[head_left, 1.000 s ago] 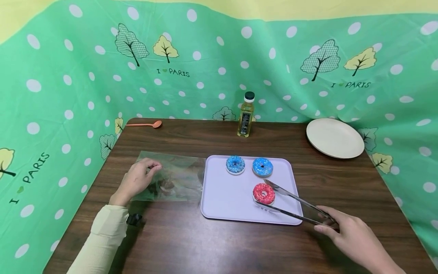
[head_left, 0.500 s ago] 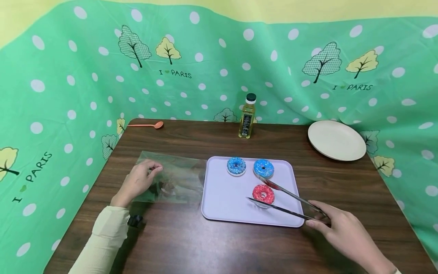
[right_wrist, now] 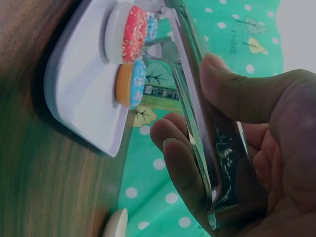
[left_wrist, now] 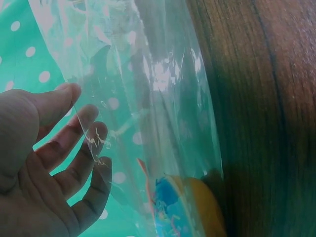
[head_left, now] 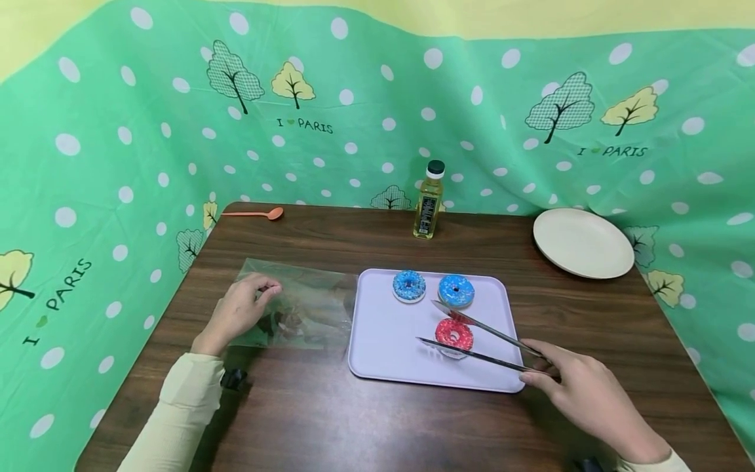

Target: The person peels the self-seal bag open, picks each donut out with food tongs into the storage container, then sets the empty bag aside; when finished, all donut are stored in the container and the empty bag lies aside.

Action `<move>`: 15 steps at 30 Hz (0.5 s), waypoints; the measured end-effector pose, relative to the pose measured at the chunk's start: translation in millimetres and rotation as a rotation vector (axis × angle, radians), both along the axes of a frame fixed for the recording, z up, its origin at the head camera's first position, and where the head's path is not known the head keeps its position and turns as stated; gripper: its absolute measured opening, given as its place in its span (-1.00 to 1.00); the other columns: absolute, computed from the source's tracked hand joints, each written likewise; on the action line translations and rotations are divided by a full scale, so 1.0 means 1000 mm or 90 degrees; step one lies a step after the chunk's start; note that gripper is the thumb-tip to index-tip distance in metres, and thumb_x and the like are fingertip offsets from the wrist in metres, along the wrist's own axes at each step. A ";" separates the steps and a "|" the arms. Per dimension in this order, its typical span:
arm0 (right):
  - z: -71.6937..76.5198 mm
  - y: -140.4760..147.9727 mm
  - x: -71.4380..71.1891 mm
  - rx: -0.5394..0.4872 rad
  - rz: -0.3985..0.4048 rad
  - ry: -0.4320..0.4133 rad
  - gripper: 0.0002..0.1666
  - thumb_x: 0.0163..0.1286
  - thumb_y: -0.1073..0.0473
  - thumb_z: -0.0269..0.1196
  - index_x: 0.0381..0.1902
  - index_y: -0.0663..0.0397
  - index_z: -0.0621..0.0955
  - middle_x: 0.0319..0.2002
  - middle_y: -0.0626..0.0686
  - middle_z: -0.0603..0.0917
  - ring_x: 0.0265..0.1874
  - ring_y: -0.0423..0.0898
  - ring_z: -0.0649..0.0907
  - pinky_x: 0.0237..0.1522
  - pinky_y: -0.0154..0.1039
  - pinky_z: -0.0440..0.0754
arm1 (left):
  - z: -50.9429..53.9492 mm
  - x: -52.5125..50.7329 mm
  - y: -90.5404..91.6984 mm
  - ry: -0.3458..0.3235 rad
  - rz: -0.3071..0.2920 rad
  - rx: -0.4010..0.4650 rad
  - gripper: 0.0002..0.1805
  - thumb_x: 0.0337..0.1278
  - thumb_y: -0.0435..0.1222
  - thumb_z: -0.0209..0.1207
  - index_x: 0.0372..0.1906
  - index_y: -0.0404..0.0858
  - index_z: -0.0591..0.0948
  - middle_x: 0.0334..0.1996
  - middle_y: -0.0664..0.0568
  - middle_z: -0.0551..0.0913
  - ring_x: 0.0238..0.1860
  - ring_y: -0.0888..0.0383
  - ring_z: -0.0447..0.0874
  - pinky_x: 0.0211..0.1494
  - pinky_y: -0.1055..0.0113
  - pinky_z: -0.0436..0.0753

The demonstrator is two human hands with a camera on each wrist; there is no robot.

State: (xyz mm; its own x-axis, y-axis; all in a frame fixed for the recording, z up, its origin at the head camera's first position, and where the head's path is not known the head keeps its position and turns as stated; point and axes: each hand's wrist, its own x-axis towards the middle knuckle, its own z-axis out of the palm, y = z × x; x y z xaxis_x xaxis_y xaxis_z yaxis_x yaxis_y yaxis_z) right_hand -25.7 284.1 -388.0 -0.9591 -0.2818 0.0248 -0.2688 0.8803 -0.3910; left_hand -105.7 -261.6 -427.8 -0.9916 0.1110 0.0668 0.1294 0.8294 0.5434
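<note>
My left hand (head_left: 238,311) pinches the edge of a clear plastic bag (head_left: 312,301) between thumb and fingers at the left. In the left wrist view, something blue and orange (left_wrist: 170,202) shows through the plastic; whether it is inside cannot be told. My right hand (head_left: 586,393) grips metal tongs (head_left: 498,333), whose spread arms lie on either side of a red-sprinkled doughnut (head_left: 460,332), apart at the tips. That doughnut sits on a pale lilac tray (head_left: 389,354). Two blue doughnuts, a left one (head_left: 409,286) and a right one (head_left: 457,290), sit at the tray's back.
A bottle of yellow oil (head_left: 427,203) with a dark cap stands behind the tray. At the back right lies a cream plate (head_left: 582,242). An orange spoon (head_left: 259,214) lies at the back left table edge. A green patterned cloth (head_left: 354,131) hangs around the table.
My right hand has moved the tongs a little left, so their tips now reach past the red doughnut. The left hand and the bag have stayed nearly still.
</note>
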 end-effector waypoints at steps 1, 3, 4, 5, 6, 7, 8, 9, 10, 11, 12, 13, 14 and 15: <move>0.001 0.001 0.001 0.002 -0.001 -0.001 -0.41 0.21 0.02 0.50 0.18 0.08 0.65 -0.36 -0.24 0.71 -0.42 -0.29 0.66 -0.39 -0.11 0.59 | 0.000 0.000 0.000 0.000 0.000 0.000 -0.74 0.52 -0.17 0.10 0.02 -0.20 0.71 0.07 -0.12 0.63 -0.01 -0.09 0.64 -0.07 -0.09 0.61; 0.002 0.002 0.002 0.003 -0.003 -0.002 -0.40 0.21 0.02 0.50 0.18 0.08 0.65 -0.38 -0.26 0.71 -0.43 -0.29 0.66 -0.41 -0.11 0.58 | 0.000 0.000 -0.001 0.000 0.001 0.001 -0.73 0.52 -0.17 0.10 0.02 -0.20 0.70 0.07 -0.11 0.63 -0.01 -0.09 0.63 -0.07 -0.10 0.61; 0.002 0.003 0.002 0.004 -0.004 -0.002 -0.40 0.21 0.02 0.50 0.19 0.07 0.65 -0.39 -0.26 0.71 -0.44 -0.29 0.66 -0.41 -0.11 0.58 | 0.001 0.000 -0.001 0.000 0.001 0.000 -0.73 0.52 -0.16 0.10 0.02 -0.20 0.70 0.07 -0.11 0.63 -0.01 -0.09 0.63 -0.07 -0.10 0.61; 0.002 0.002 0.002 0.002 -0.005 -0.002 -0.40 0.21 0.01 0.50 0.19 0.08 0.65 -0.39 -0.26 0.71 -0.44 -0.30 0.66 -0.40 -0.10 0.59 | 0.001 0.000 -0.001 0.001 0.002 -0.001 -0.73 0.52 -0.16 0.10 0.02 -0.20 0.70 0.08 -0.12 0.63 0.00 -0.09 0.63 -0.07 -0.10 0.61; 0.003 0.002 0.002 -0.003 -0.006 0.001 -0.40 0.21 0.01 0.50 0.18 0.08 0.65 -0.38 -0.25 0.71 -0.43 -0.30 0.66 -0.40 -0.10 0.59 | 0.000 0.000 -0.002 0.002 0.002 -0.001 -0.73 0.52 -0.16 0.10 0.02 -0.20 0.70 0.08 -0.12 0.63 0.00 -0.09 0.63 -0.06 -0.10 0.61; 0.003 0.001 0.001 -0.008 -0.007 0.004 -0.40 0.22 0.01 0.49 0.18 0.09 0.64 -0.38 -0.25 0.71 -0.43 -0.30 0.66 -0.40 -0.11 0.60 | 0.000 0.000 -0.002 0.002 0.002 -0.002 -0.73 0.51 -0.16 0.10 0.02 -0.20 0.70 0.08 -0.12 0.63 0.00 -0.10 0.63 -0.07 -0.10 0.61; 0.003 -0.001 0.001 -0.013 -0.007 0.009 -0.40 0.22 0.01 0.50 0.18 0.10 0.65 -0.37 -0.24 0.71 -0.43 -0.31 0.66 -0.39 -0.11 0.60 | 0.000 -0.001 -0.002 0.003 0.002 -0.002 -0.73 0.51 -0.16 0.10 0.02 -0.20 0.70 0.09 -0.12 0.62 0.01 -0.10 0.63 -0.06 -0.10 0.61; 0.003 -0.002 -0.001 -0.016 -0.005 0.014 -0.41 0.22 0.02 0.50 0.17 0.11 0.65 -0.36 -0.24 0.72 -0.42 -0.32 0.66 -0.39 -0.12 0.61 | 0.000 -0.001 -0.002 0.003 0.002 -0.002 -0.73 0.51 -0.15 0.10 0.02 -0.19 0.70 0.09 -0.12 0.62 0.01 -0.09 0.63 -0.07 -0.10 0.61; 0.003 -0.005 -0.002 -0.019 -0.003 0.016 -0.41 0.21 0.03 0.50 0.16 0.11 0.65 -0.36 -0.24 0.71 -0.42 -0.32 0.66 -0.39 -0.14 0.61 | 0.000 -0.001 -0.002 0.003 0.001 -0.002 -0.73 0.52 -0.15 0.10 0.02 -0.19 0.70 0.09 -0.12 0.62 0.01 -0.09 0.63 -0.07 -0.10 0.61; 0.004 -0.007 -0.004 -0.022 0.000 0.020 -0.42 0.21 0.05 0.50 0.16 0.12 0.65 -0.36 -0.24 0.71 -0.42 -0.33 0.65 -0.40 -0.16 0.61 | 0.000 -0.001 -0.002 0.002 0.000 -0.002 -0.73 0.52 -0.15 0.10 0.02 -0.18 0.70 0.09 -0.12 0.62 0.00 -0.09 0.63 -0.07 -0.09 0.61; 0.005 -0.010 -0.005 -0.025 0.006 0.020 -0.42 0.21 0.06 0.51 0.16 0.12 0.66 -0.36 -0.24 0.71 -0.42 -0.34 0.65 -0.42 -0.19 0.60 | 0.000 -0.001 -0.002 0.002 -0.001 -0.002 -0.73 0.52 -0.14 0.09 0.02 -0.18 0.70 0.09 -0.12 0.62 0.00 -0.09 0.63 -0.08 -0.09 0.61; 0.005 -0.013 -0.007 -0.029 0.013 0.017 -0.43 0.20 0.08 0.51 0.15 0.13 0.66 -0.37 -0.23 0.71 -0.42 -0.34 0.64 -0.44 -0.21 0.59 | 0.000 -0.001 -0.002 0.002 -0.002 -0.001 -0.73 0.52 -0.14 0.09 0.01 -0.18 0.70 0.09 -0.12 0.62 -0.01 -0.08 0.63 -0.08 -0.08 0.62; 0.006 -0.017 -0.009 -0.031 0.020 0.015 -0.43 0.20 0.09 0.51 0.15 0.13 0.66 -0.36 -0.24 0.71 -0.42 -0.34 0.64 -0.45 -0.24 0.58 | 0.000 -0.002 -0.002 0.002 -0.003 0.000 -0.74 0.52 -0.14 0.09 0.01 -0.17 0.70 0.09 -0.12 0.62 -0.01 -0.08 0.64 -0.09 -0.08 0.62; 0.006 -0.021 -0.011 -0.034 0.027 0.011 -0.44 0.21 0.10 0.50 0.15 0.12 0.66 -0.37 -0.24 0.70 -0.42 -0.34 0.63 -0.47 -0.26 0.56 | 0.000 -0.002 -0.002 0.002 -0.004 0.000 -0.74 0.52 -0.15 0.10 0.01 -0.17 0.70 0.08 -0.11 0.62 -0.02 -0.08 0.64 -0.09 -0.07 0.62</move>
